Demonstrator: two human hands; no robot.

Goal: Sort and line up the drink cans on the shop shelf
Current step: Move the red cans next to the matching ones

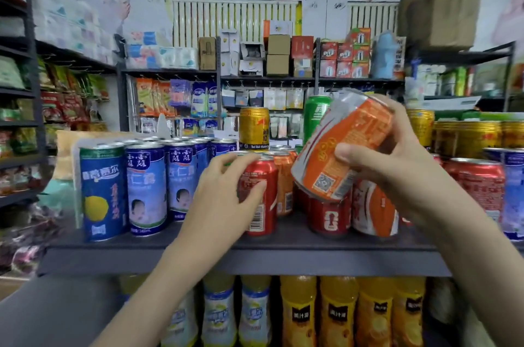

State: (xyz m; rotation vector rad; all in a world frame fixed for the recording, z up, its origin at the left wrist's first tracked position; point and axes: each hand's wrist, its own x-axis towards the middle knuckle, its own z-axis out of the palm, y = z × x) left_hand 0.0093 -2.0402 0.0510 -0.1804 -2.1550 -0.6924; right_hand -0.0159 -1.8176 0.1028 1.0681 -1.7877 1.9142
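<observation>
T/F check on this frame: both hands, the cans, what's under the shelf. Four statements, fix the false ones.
1. The right hand holds a tilted orange can. True.
2. The left hand is open and touches nothing. False: it grips the upright red can.
3. The blue cans stand to the right of the red can. False: they stand to its left.
4. Yellow bottles stand below the shelf that bears the cans. True.
</observation>
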